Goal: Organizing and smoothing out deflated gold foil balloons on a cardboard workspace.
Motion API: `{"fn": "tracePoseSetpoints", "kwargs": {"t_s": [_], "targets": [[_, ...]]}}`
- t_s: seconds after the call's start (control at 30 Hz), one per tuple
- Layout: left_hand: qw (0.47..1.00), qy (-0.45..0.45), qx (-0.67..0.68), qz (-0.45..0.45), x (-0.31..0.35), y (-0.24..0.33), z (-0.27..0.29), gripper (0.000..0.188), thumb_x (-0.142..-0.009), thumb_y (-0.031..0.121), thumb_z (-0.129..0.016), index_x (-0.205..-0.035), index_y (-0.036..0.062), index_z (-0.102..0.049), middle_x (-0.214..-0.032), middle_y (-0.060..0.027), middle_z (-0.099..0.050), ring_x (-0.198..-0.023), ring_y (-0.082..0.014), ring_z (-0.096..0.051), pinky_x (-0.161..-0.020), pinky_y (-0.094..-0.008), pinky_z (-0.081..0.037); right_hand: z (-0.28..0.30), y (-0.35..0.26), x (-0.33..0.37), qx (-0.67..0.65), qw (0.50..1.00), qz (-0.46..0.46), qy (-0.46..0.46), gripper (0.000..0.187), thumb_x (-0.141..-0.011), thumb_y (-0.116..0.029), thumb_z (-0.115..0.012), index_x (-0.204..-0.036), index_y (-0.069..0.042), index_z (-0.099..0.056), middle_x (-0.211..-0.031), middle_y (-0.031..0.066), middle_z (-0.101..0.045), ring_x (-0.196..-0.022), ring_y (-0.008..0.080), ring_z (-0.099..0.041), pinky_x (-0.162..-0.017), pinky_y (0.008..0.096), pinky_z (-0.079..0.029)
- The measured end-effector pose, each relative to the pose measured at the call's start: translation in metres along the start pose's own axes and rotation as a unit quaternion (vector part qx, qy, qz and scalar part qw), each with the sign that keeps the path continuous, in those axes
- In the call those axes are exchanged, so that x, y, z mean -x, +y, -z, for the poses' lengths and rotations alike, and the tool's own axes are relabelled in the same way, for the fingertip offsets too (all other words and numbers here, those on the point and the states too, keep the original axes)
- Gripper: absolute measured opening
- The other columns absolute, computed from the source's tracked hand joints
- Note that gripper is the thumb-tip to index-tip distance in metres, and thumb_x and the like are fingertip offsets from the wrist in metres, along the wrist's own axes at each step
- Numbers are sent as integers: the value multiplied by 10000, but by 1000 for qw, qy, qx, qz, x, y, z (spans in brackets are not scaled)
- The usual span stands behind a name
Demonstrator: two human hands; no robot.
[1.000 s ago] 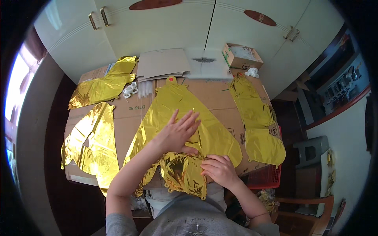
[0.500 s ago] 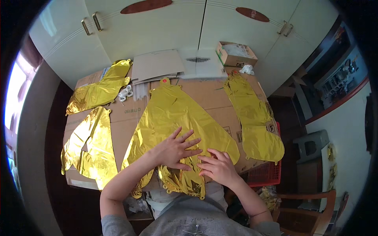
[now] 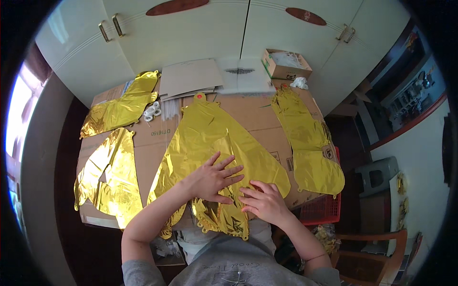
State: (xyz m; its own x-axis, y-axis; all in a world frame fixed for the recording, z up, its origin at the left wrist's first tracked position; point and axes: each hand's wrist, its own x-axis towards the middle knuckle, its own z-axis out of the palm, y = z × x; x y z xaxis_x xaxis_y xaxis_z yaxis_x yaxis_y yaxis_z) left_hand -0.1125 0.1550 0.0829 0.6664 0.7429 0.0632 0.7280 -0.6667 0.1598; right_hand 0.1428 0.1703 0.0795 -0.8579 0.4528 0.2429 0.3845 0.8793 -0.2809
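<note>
The left hand (image 3: 213, 180) lies palm down with its fingers fanned wide over a large gold foil piece (image 3: 205, 128), while the right hand (image 3: 264, 202), just beside it, is open with loosely bent fingers over the same foil; whether its thumb presses the material cannot be told. The foil spreads flat ahead of both hands, narrowing to a tab with a red spot (image 3: 199, 97), and below them it bunches in shiny creases past the near edge of the cardboard-covered desk (image 3: 255, 112). Left of the left hand lies a foil piece with a triangular gap (image 3: 121, 162), and farther ahead on that side a bent foil piece (image 3: 121, 112) beside some white rolls (image 3: 151, 112). Well ahead of the hands are a bundle of pale sticks (image 3: 170, 110), a stack of grey boards (image 3: 191, 78) and a clear flat pack (image 3: 245, 81); ahead and to the right stand a small open box (image 3: 288, 73) and a crumpled white wad (image 3: 299, 83). Right of the right hand stretches a long foil piece (image 3: 307, 143), with a red basket (image 3: 319, 212) below its near end and a wooden chair (image 3: 372, 236) farther out.
</note>
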Motion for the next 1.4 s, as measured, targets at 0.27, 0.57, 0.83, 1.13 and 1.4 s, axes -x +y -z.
{"fn": "tracePoseSetpoints", "kwargs": {"t_s": [0.27,0.57,0.83,1.13,1.4], "targets": [[1000,9,-8,16,1,3,-6,855,-751,740,-539,-1370,151,-493,-1488,-64,-389,-1406,-351,-281,-1135,-595,-172,5,-2,2,0,1000,2,-5,372,-756,-400,-718,-1077,-211,-713,-1229,-79,-620,-1181,214,-509,-924,360,-381],[1000,22,-4,9,2,2,-9,866,-750,747,-532,-1381,156,-478,-1484,-61,-391,-1399,-350,-290,-1132,-593,-178,-1,-5,31,16,995,83,47,238,-800,-265,-702,-1013,-159,-702,-1111,-80,-636,-1123,115,-546,-861,309,-366],[1000,25,-1,9,2,0,-10,873,-749,764,-517,-1380,162,-477,-1484,-58,-392,-1400,-347,-288,-1133,-596,-167,-1,-10,44,100,977,176,66,142,-814,-195,-622,-930,-162,-697,-1076,-66,-657,-1100,94,-576,-751,281,-361],[999,29,6,13,3,1,-11,875,-745,767,-522,-1378,166,-477,-1478,-57,-399,-1406,-343,-273,-1135,-598,-159,-8,-10,49,33,976,187,103,105,-785,-158,-648,-876,-168,-699,-991,-77,-681,-968,68,-618,-704,263,-347],[1000,27,1,12,4,1,-12,888,-748,772,-512,-1397,170,-456,-1489,-55,-385,-1412,-343,-265,-1134,-604,-153,-1,-11,56,-51,981,169,74,118,-781,-183,-686,-896,-172,-713,-1006,-74,-691,-983,89,-627,-760,287,-388]]}}
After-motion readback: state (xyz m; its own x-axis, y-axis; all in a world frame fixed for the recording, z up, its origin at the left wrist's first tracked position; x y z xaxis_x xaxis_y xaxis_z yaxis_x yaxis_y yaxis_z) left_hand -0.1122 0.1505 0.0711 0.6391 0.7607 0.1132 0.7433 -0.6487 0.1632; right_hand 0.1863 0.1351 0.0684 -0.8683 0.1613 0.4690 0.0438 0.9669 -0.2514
